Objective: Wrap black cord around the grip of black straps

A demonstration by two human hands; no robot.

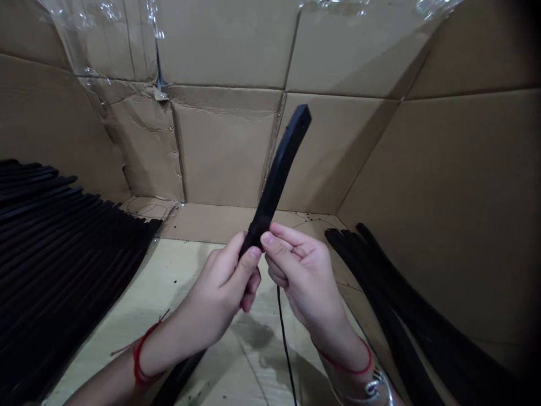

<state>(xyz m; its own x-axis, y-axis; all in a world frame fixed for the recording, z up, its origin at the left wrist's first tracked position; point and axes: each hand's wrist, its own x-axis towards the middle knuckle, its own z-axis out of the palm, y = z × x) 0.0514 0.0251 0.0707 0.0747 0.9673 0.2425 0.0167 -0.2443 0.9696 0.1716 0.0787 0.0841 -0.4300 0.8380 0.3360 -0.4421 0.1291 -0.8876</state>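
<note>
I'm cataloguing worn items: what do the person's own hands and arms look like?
The left hand and right hand are gloveless, the visible forearms sleeveless. The left wears a red cord bracelet with loose ends; the right, a thin red band and a silvery bracelet.

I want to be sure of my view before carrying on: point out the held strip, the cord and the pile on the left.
Held strip (278, 169): head view, on its length above the grip.
Cord (285, 345): head view, middle of its visible stretch.
Pile (63, 265): head view, middle of its strips.
</note>
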